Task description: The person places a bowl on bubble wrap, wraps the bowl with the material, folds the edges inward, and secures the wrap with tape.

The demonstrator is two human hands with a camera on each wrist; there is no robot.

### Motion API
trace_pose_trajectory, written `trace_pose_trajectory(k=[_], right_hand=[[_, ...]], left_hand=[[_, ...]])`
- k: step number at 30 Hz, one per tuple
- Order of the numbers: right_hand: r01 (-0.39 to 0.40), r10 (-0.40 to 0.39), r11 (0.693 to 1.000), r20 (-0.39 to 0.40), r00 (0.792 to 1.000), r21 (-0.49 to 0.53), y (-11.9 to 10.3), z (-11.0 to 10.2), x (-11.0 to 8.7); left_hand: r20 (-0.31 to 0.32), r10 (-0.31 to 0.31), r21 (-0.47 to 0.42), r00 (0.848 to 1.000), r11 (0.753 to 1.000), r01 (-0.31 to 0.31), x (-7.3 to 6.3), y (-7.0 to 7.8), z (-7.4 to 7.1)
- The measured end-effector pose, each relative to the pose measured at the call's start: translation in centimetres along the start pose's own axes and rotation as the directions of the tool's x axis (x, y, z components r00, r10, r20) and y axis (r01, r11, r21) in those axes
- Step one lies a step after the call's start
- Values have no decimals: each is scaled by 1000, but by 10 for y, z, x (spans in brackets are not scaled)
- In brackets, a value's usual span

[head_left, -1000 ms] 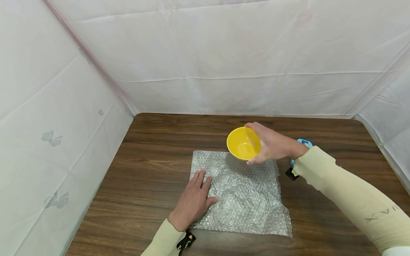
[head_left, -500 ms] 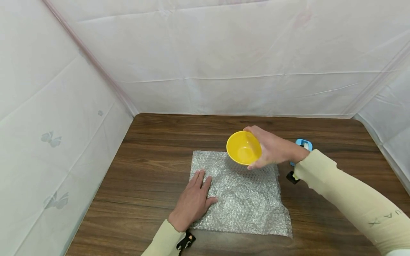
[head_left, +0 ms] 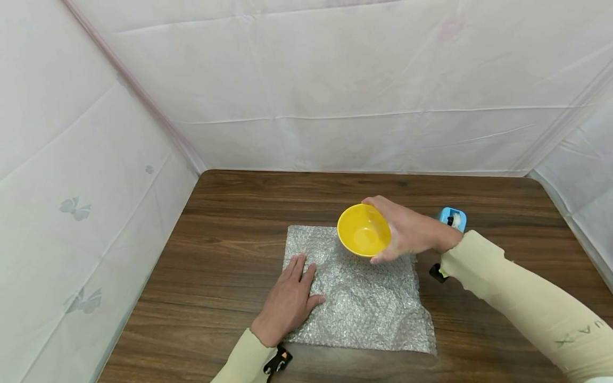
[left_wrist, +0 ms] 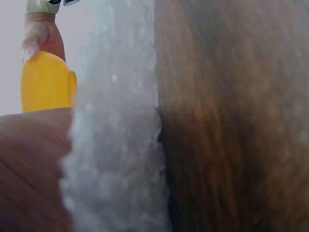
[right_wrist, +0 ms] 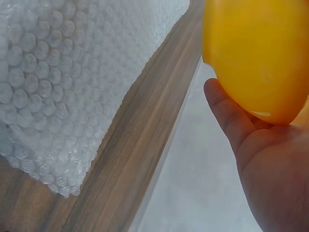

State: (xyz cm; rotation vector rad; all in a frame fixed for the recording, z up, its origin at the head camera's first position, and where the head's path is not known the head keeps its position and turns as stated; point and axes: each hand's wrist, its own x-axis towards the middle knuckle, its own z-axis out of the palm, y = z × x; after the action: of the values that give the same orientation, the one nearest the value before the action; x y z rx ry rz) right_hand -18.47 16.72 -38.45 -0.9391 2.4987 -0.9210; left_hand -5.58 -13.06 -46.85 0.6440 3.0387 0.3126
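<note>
A yellow bowl [head_left: 364, 231] hangs above the far part of a bubble wrap sheet [head_left: 364, 303]. My right hand [head_left: 407, 229] grips it by its right side, fingers at the far rim and thumb at the near one. The bowl tilts a little, so its inside shows in the head view. In the right wrist view, a gap separates the bowl [right_wrist: 260, 58] from the bubble wrap [right_wrist: 58, 72]. My left hand [head_left: 287, 303] rests flat on the sheet's left edge, fingers straight and thumb spread. The left wrist view shows the bowl [left_wrist: 46, 84] side-on, beyond the sheet.
A light blue tape dispenser-like object [head_left: 452, 217] lies on the wooden table [head_left: 225, 234] behind my right wrist, partly hidden. White sheeting [head_left: 306, 106] walls the table at the back and both sides.
My right hand has brought the bowl slightly nearer to me, further over the bubble wrap. More of the blue object shows behind the wrist. The left hand stays in place.
</note>
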Motion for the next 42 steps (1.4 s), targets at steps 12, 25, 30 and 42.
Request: trace_pose_trajectory(k=[12, 25, 30, 42], right_hand=[[18, -18, 1000, 17, 1000, 15, 1, 10, -8], [37, -38, 999, 47, 998, 19, 2, 23, -14], [36, -37, 999, 53, 998, 22, 2, 27, -16], [31, -31, 1000, 66, 997, 2, 6, 40, -22]], left_hand=[[1, -4, 0, 1000, 1000, 4, 0, 0, 2], [16, -15, -4, 1000, 1000, 15, 2, -2, 3], [6, -8, -6, 1000, 1000, 8, 2, -1, 2], [16, -13, -6, 1000, 1000, 13, 1, 0, 0]])
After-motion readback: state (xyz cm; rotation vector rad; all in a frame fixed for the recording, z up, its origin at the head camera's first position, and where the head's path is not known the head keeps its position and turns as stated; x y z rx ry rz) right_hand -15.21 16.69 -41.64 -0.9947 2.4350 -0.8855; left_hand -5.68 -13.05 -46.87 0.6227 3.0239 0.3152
